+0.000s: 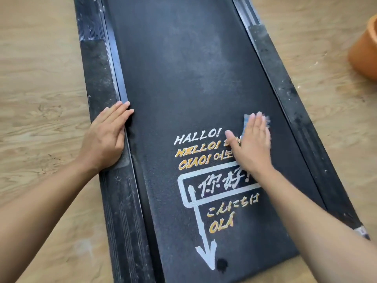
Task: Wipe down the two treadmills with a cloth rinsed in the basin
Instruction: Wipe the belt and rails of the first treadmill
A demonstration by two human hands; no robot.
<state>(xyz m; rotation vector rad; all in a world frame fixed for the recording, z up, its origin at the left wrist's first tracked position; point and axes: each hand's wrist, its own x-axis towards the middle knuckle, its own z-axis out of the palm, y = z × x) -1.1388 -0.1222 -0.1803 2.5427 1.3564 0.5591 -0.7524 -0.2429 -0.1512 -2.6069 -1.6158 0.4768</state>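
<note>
Right hand (252, 144), fingers flat, presses a cloth (246, 124) on the dusty treadmill belt (183, 78) mid-wipe; left hand (105, 137), fingers straight, braces the side rail (95, 68); more strokes likely follow.

We log: black treadmill (183, 68), dusty, flat on the floor; blue-white cloth (246, 121) on its belt; orange basin (365, 54) nearby, partly seen.

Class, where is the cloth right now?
Head view: the cloth is pressed under the right hand on the treadmill belt, beside the printed greetings.
</note>
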